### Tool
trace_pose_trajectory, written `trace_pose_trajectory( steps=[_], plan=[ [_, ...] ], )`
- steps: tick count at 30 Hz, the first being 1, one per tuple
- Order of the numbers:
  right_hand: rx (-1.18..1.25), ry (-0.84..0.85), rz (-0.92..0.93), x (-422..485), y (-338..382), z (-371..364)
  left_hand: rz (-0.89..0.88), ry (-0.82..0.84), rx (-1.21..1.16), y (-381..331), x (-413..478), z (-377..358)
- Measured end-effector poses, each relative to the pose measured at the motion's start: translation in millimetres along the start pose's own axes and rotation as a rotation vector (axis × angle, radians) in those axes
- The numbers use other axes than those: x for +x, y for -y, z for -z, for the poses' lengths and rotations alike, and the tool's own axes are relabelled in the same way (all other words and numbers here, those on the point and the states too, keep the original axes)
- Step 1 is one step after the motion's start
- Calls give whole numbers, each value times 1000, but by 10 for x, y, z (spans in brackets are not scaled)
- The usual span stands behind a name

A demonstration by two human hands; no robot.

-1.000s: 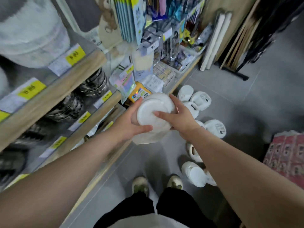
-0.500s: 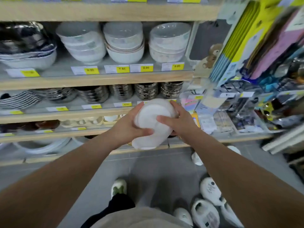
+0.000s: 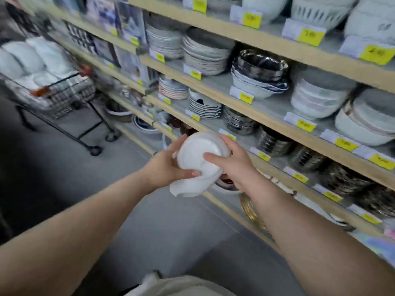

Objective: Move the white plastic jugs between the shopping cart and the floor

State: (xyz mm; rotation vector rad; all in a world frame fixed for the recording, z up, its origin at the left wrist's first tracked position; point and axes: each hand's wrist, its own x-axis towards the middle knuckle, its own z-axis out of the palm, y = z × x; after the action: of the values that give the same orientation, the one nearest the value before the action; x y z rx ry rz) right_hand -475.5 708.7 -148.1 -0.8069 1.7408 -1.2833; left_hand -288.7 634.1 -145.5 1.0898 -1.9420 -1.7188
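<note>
**Jug held in both hands beside the shelves**

A white jug (image 3: 199, 155) is up in the air in front of the person, tipped so its round flat base faces the camera. The left hand (image 3: 168, 165) clasps it from the left, thumb pressed across the lower part of the base. The right hand (image 3: 229, 161) clasps it from the right, thumb lying on the base and fingers curled behind the body. The jug's far end hangs below the hands as a pale, blurred shape; its details cannot be made out.

The jug is clear of the grey floor (image 3: 64, 178) and just in front of the lower shelves (image 3: 277, 124), which carry stacked bowls, plates and metal dishes behind yellow price tags.

Well apart, at the upper left, stands the wire cart (image 3: 64, 97) on black wheels, close against the shelving. More white jugs (image 3: 32, 58) are heaped in it, rising above its rim. That whole corner is motion-blurred.
</note>
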Motion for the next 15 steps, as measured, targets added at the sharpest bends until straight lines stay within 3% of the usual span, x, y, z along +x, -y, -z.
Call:
trace_pose_trajectory(
  steps=[15],
  plan=[
    [-67, 529, 117, 1240, 1028, -3724, 91, -657, 32, 688, -525, 3238]
  ],
)
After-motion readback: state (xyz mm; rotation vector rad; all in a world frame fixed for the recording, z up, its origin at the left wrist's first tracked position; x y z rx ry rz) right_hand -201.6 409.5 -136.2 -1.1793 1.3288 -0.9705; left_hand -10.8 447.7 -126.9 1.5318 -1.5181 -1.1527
